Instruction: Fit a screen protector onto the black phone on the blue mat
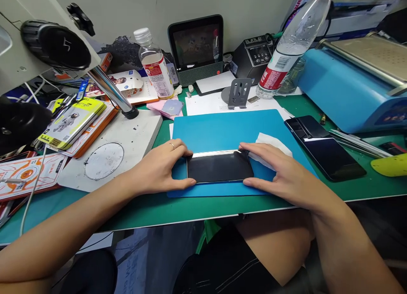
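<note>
A smartphone lies sideways on the blue mat, its dark screen facing up. My left hand grips its left end between thumb and fingers, with a ring on one finger. At the right end, my right hand holds the corners the same way, thumb on the near edge and fingers on the far edge. A crumpled white wipe sits on the mat just behind my right hand. To the right of the mat, another dark phone or screen part rests on the green table mat.
A microscope stand and stacked battery boxes occupy the left. Behind are a small bottle, a smart display, a grey phone holder and a large bottle. A blue machine and tweezers are right.
</note>
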{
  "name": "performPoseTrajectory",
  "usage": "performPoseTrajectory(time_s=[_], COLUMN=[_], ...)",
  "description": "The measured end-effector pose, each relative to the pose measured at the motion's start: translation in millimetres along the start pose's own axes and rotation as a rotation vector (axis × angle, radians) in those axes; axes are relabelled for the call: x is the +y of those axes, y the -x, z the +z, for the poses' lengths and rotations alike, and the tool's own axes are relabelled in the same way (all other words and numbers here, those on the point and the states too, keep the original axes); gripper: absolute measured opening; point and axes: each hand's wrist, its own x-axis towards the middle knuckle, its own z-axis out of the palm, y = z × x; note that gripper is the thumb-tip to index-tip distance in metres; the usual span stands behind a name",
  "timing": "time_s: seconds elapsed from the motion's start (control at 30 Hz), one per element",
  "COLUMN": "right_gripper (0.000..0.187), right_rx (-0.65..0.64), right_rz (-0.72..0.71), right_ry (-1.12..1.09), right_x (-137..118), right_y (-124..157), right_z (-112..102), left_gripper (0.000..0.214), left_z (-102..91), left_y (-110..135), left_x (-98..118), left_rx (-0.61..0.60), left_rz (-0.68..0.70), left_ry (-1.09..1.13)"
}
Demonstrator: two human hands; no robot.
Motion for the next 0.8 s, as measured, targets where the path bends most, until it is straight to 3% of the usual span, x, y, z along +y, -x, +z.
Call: performPoseTrajectory(time_s=[0.8], right_gripper=[0.071], right_rx=[0.029], right_rz=[0.027], right_ry=[-0.030], right_x=[-2.9], right_y=[2.0], right_z=[-0.6], left_gripper=[0.053], left_z=[-1.9], left_y=[-0.6], left_x=[-0.5], left_rx=[-0.038], left_rz=[0.003], left_ry=[-0.021])
